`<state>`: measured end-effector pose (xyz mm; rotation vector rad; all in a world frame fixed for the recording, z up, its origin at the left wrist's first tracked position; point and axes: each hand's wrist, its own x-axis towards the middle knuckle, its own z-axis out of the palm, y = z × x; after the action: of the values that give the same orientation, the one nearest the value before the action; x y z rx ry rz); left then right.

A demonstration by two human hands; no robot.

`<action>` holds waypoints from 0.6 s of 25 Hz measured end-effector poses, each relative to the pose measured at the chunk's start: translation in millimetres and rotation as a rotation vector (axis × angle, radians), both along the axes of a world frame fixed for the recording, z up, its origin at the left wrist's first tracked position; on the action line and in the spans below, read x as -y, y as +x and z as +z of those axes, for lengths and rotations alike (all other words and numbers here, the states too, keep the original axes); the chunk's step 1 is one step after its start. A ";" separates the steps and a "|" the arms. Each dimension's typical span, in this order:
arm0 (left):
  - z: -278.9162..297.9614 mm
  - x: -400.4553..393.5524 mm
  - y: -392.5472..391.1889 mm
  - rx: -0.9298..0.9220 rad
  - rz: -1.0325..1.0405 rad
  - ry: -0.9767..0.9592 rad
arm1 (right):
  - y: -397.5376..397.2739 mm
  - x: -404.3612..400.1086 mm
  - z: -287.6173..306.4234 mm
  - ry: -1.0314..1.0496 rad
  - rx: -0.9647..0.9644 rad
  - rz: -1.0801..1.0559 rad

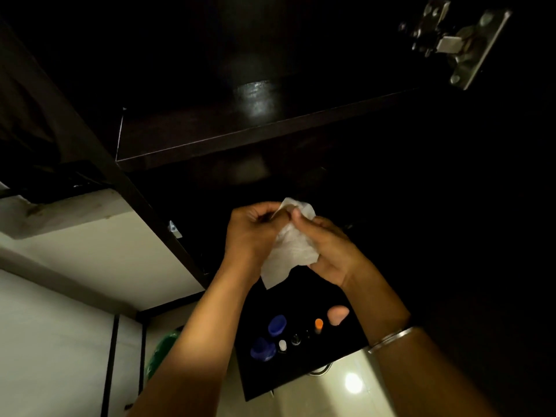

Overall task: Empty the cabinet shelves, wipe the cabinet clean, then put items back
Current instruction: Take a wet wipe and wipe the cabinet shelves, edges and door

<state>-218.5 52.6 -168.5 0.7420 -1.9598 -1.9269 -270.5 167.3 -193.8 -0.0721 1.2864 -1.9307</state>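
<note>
From the head view, at centre frame, your left hand [251, 233] and right hand [326, 251] both pinch a white wipe [293, 246], fingers curled into its upper edge, its tail hanging toward lower centre. The dark cabinet shelf [240, 136] crosses the upper middle and looks bare, though the gloom hides much. The removed items, among them a blue cap [276, 325] and an orange-topped bottle [319, 325], stand on a black surface [301, 374] at lower centre. I'd judge you are readying the wipe: fold it to a flat pad, clean face outward, then sweep the shelf from its back corner forward.
</note>
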 end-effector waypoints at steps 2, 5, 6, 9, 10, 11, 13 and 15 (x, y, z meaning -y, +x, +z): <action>-1.6 1.9 7.6 -0.050 0.148 -0.399 | -3.1 6.8 -3.9 0.090 -0.026 -0.201; 1.1 -3.7 41.5 -0.273 0.536 -0.834 | -22.2 11.7 -4.1 0.261 -0.098 -0.554; 0.1 -3.0 54.5 -0.348 0.652 -0.847 | -28.4 12.0 -1.9 0.263 -0.107 -0.666; -12.8 22.8 73.3 -0.375 0.833 -0.744 | -39.9 26.1 17.5 0.166 -0.118 -0.950; -16.6 33.8 71.8 -0.356 0.830 -0.679 | -45.1 34.5 23.2 0.124 -0.163 -0.995; -18.4 42.0 67.6 -0.346 0.802 -0.604 | -55.7 48.6 24.7 0.099 -0.222 -1.009; -15.3 50.1 55.1 -0.324 0.753 -0.497 | -72.7 76.1 29.1 0.199 -0.371 -0.972; -12.3 55.6 45.3 -0.345 0.765 -0.475 | -79.8 106.4 19.3 0.434 -0.515 -0.891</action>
<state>-173.2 -3.0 -180.8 0.7919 -1.5097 -1.0102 -350.3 60.9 -174.5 0.2914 2.3476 -2.3680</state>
